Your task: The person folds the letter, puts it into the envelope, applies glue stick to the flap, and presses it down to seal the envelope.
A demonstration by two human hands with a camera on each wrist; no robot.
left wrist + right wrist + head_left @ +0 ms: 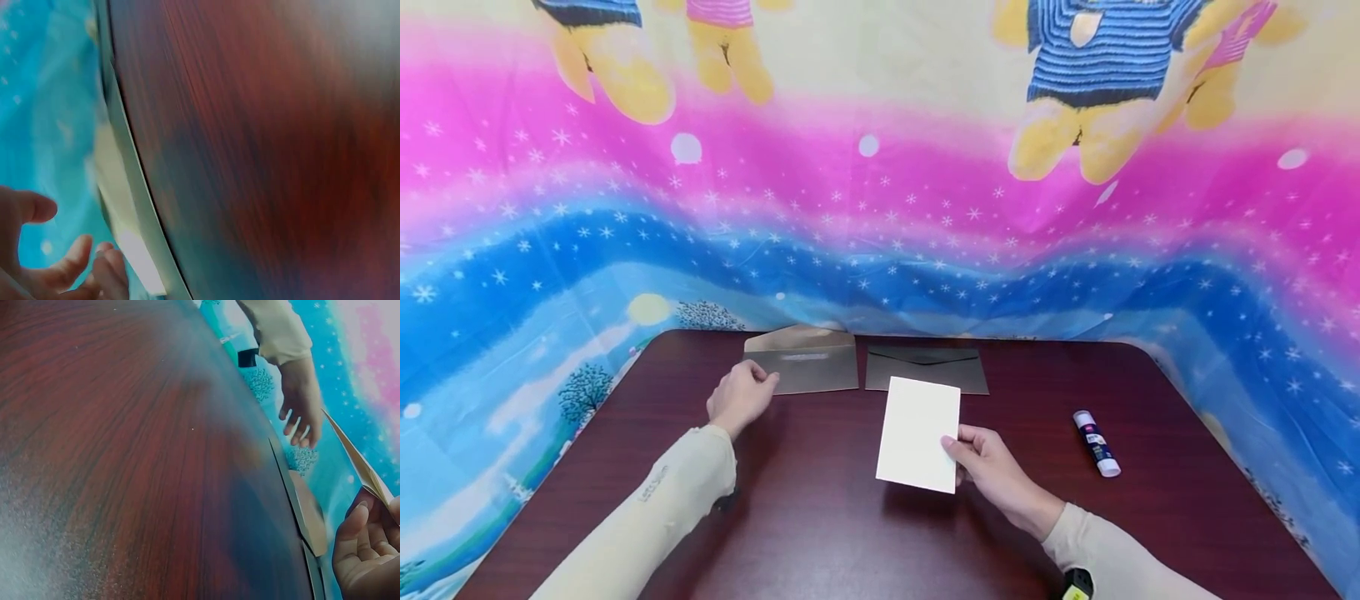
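My right hand [1000, 475] pinches a white folded card [917, 433] at its right edge, thumb on the face, above the table. In the right wrist view the card [351, 447] appears edge-on, its layers slightly parted near the fingers. My left hand [741, 396] hovers at the lower left of a grey-brown envelope [808, 375] whose flap stands raised. Its fingers hang loosely bent and hold nothing; in the left wrist view the thumb is apart from the fingers [78, 256]. A second envelope [925, 377], flap folded down, lies just right of the first.
A glue stick [1096, 443] with white ends lies at the right side of the dark red wooden table [820, 517]. Behind the table's far edge hangs a colourful printed cloth [865, 217], which also runs along both sides.
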